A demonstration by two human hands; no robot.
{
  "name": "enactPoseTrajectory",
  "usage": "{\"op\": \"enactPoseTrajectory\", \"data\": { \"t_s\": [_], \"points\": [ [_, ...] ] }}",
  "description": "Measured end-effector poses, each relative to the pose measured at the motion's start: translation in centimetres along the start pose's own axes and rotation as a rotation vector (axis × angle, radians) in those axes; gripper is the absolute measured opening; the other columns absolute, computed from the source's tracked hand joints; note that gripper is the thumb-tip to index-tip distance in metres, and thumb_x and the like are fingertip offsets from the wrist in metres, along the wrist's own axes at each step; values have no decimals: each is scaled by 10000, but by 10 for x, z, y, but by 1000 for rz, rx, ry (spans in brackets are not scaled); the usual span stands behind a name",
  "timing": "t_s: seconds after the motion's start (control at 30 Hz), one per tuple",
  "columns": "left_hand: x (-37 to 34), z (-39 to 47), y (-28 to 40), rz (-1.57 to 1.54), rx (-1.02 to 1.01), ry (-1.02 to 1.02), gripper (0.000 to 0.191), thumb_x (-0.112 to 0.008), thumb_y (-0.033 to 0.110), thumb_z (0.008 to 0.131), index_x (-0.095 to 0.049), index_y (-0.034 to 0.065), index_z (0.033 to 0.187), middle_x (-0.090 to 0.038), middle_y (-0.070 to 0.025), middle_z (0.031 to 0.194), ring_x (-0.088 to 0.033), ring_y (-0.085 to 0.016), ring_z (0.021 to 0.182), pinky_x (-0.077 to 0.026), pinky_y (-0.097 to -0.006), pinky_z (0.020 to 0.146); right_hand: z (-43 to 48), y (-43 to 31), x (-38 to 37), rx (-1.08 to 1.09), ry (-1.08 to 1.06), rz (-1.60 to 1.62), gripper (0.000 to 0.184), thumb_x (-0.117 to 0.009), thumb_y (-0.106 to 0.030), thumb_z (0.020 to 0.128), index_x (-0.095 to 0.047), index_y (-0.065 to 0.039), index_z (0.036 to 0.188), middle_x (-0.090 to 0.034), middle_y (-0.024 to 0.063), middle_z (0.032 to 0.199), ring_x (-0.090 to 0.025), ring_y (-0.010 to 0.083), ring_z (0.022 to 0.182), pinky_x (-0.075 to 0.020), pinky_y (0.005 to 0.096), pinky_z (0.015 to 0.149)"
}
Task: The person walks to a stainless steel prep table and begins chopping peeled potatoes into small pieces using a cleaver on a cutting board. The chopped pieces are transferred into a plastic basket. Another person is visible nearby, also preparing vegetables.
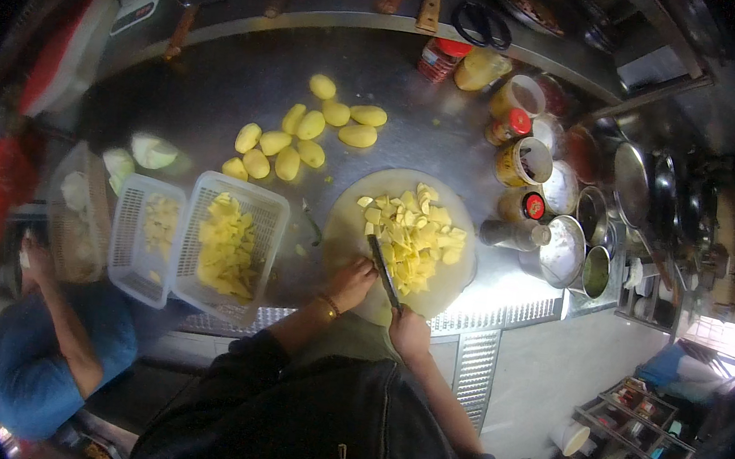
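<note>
My right hand (410, 333) grips the handle of a kitchen knife (382, 266), whose blade points away from me over a round cutting board (341, 220). Right of the blade lies a heap of sliced potato (416, 241), spread across the board. My left hand (351, 284) rests at the board's near-left edge with curled fingers beside the blade. Whether those fingers hold something is hidden. Peeled whole potatoes (287, 162) lie on the steel table (221, 86) beyond the board. A peeler-like tool (312, 222) sits left of the board.
Left stands a white plastic basket (280, 220) of potato slices, next to a second basket (128, 238) with fewer pieces. Several jars and seasoning pots (561, 250) line the right side. Knives and black-handled scissors (481, 25) lie along the back shelf. Another person (59, 352) works at the left.
</note>
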State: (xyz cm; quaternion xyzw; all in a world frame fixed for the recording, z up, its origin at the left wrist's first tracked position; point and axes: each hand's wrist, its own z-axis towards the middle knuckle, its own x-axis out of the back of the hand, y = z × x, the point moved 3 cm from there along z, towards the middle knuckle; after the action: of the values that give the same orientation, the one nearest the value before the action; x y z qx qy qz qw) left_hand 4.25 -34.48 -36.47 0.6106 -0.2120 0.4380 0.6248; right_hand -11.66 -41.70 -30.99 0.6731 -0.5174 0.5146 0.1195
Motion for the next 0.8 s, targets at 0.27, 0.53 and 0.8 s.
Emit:
{"op": "enactPoseTrajectory", "data": {
  "t_s": [0.27,0.53,0.8],
  "points": [
    [-8,-4,-6,-20,13,-26,229,-556,8,780,-641,-17,991,-575,-128,1000,-533,-314,996,-478,-407,860,1,-5,-4,-1,-90,-6,283,-584,-281,892,-609,1,883,-623,271,750,-607,473,711,-493,541,646],
    [-11,-8,-8,-47,-5,50,256,-571,-10,762,-633,-26,1010,-567,-151,1038,-523,-326,1020,-473,-411,862,-1,-3,1,26,-20,34,281,-596,-263,885,-607,17,903,-625,271,769,-610,465,740,-492,536,664],
    [-18,-8,-15,-25,-20,104,199,-536,57,786,-620,17,962,-562,-107,972,-555,-279,977,-477,-374,865,22,-1,-11,23,-52,89,306,-598,-299,880,-634,3,916,-633,281,789,-622,462,751,-508,517,668]
  ]
}}
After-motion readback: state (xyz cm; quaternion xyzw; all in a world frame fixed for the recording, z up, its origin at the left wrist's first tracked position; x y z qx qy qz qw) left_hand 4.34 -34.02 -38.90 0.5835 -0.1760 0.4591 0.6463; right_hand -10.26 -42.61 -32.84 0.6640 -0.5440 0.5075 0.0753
